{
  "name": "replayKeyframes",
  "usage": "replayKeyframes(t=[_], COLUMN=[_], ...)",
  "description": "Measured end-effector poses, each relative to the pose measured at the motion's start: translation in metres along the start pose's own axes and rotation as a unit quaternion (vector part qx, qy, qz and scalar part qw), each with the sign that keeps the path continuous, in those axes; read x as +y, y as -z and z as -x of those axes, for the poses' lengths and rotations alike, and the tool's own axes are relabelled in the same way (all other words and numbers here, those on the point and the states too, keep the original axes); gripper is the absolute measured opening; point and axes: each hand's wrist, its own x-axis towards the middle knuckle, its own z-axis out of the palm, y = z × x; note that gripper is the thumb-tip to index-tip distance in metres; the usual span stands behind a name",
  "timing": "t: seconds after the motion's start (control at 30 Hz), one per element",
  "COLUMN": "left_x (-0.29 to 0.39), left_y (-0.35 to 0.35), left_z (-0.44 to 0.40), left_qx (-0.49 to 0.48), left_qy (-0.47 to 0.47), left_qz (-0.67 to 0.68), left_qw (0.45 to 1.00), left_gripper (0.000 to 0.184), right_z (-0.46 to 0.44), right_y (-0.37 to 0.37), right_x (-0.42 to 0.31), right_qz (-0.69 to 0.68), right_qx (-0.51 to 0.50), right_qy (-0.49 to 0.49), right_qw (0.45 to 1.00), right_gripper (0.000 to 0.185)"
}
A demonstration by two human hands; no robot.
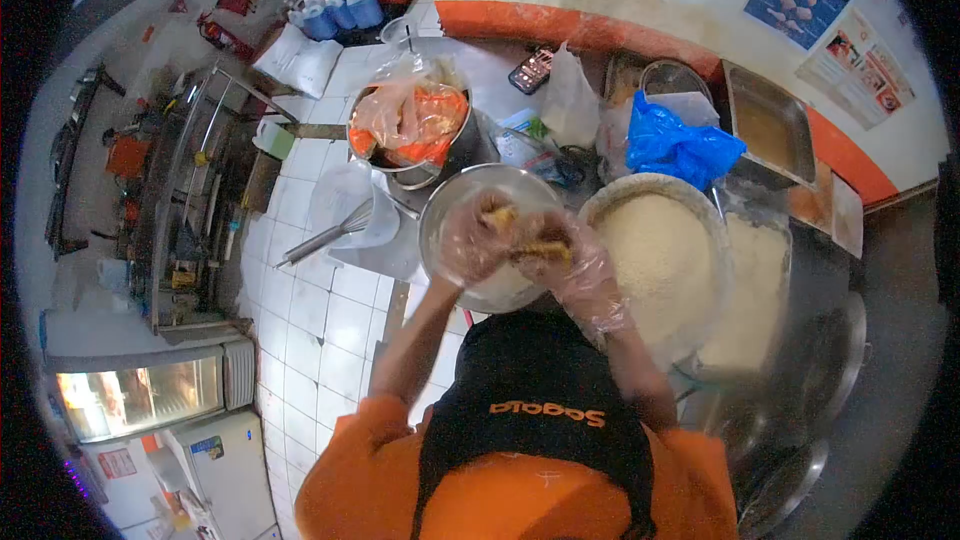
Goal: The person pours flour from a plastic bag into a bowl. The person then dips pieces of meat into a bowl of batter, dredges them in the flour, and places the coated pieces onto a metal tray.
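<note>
Both hands wear clear plastic gloves and are over a round metal bowl. My left hand is curled round a yellowish food piece on the bowl's left side. Close beside it, my right hand has its fingers closed on another yellow-brown food piece. Pale contents show in the bowl beneath, partly hidden by the hands. Just right of the bowl stands a large round tub of pale powder.
Behind the bowl stand a pot with orange contents, a phone and a blue plastic bag. A whisk lies across a clear jug at the left. Metal trays line the back right.
</note>
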Motion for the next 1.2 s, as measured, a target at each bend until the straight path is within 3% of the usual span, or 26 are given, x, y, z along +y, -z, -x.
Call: replayKeyframes(t=[0.07, 0.17, 0.4, 0.47, 0.5, 0.57, 0.6, 0.63, 0.67, 0.7, 0.77, 0.8, 0.87, 0.93, 1.03, 1.1, 1.17, 1.2], left_x=[-0.024, -0.033, -0.040, -0.034, -0.022, -0.017, -0.017, -0.018, -0.019, -0.019, -0.023, -0.028, -0.032, -0.028, -0.034, -0.048, -0.061, -0.066], left_y=[-0.006, -0.008, -0.019, -0.020, -0.017, -0.019, -0.022, -0.024, -0.024, -0.024, -0.025, -0.025, -0.025, -0.021, -0.010, -0.007, -0.003, 0.000], left_z=[0.011, 0.024, 0.032, 0.033, 0.032, 0.029, 0.027, 0.025, 0.024, 0.023, 0.020, 0.017, 0.012, 0.008, 0.003, 0.001, -0.001, -0.003], left_qx=[0.004, 0.009, 0.000, 0.002, -0.037, -0.079, -0.043, -0.008, -0.012, -0.008, -0.010, 0.000, 0.004, -0.042, -0.083, -0.090, -0.100, -0.107], left_qy=[0.003, 0.016, -0.051, -0.043, -0.036, -0.026, -0.074, -0.122, -0.120, -0.090, -0.057, -0.083, -0.112, -0.068, -0.028, -0.055, -0.084, -0.037], left_qz=[0.019, -0.006, 0.212, 0.255, 0.250, 0.244, 0.166, 0.085, 0.085, 0.094, 0.105, 0.083, 0.063, 0.160, 0.187, 0.162, 0.137, 0.154], left_qw=[1.000, 1.000, 0.976, 0.966, 0.967, 0.966, 0.982, 0.989, 0.989, 0.991, 0.993, 0.993, 0.992, 0.984, 0.978, 0.981, 0.982, 0.982], left_gripper=[0.029, 0.024, 0.015, 0.017, 0.016, 0.015, 0.014, 0.012, 0.012, 0.012, 0.011, 0.012, 0.013, 0.016, 0.020, 0.022, 0.024, 0.025], right_z=[0.005, 0.012, 0.015, 0.011, 0.009, 0.007, 0.006, 0.004, 0.004, 0.004, 0.007, 0.008, 0.006, 0.004, 0.013, 0.014, 0.009, 0.009], right_y=[0.005, 0.004, 0.000, 0.001, 0.002, 0.003, 0.002, 0.002, 0.002, 0.002, 0.001, 0.003, 0.008, 0.012, 0.006, -0.002, -0.010, -0.009], right_x=[0.015, 0.007, 0.026, 0.023, 0.014, -0.003, 0.003, 0.013, 0.019, 0.019, 0.019, 0.014, 0.003, 0.009, 0.053, 0.065, 0.065, 0.059], right_qz=[-0.078, -0.125, -0.147, -0.141, -0.141, -0.158, -0.159, -0.100, -0.042, -0.043, -0.089, -0.090, -0.107, -0.072, -0.063, -0.088, -0.069, -0.067], right_qx=[-0.087, -0.062, -0.032, -0.029, -0.027, -0.031, -0.029, -0.063, -0.096, -0.093, -0.059, -0.054, 0.004, -0.015, -0.028, -0.017, 0.136, 0.142], right_qy=[-0.072, -0.125, -0.122, -0.036, -0.038, -0.148, -0.151, -0.224, -0.296, -0.299, -0.273, -0.278, -0.183, -0.186, -0.174, -0.165, -0.093, -0.096], right_qw=[0.991, 0.982, 0.981, 0.989, 0.989, 0.976, 0.975, 0.967, 0.949, 0.949, 0.956, 0.955, 0.977, 0.980, 0.982, 0.982, 0.984, 0.983], right_gripper=[0.027, 0.027, 0.025, 0.025, 0.025, 0.024, 0.024, 0.028, 0.032, 0.032, 0.029, 0.029, 0.026, 0.026, 0.030, 0.033, 0.035, 0.035])
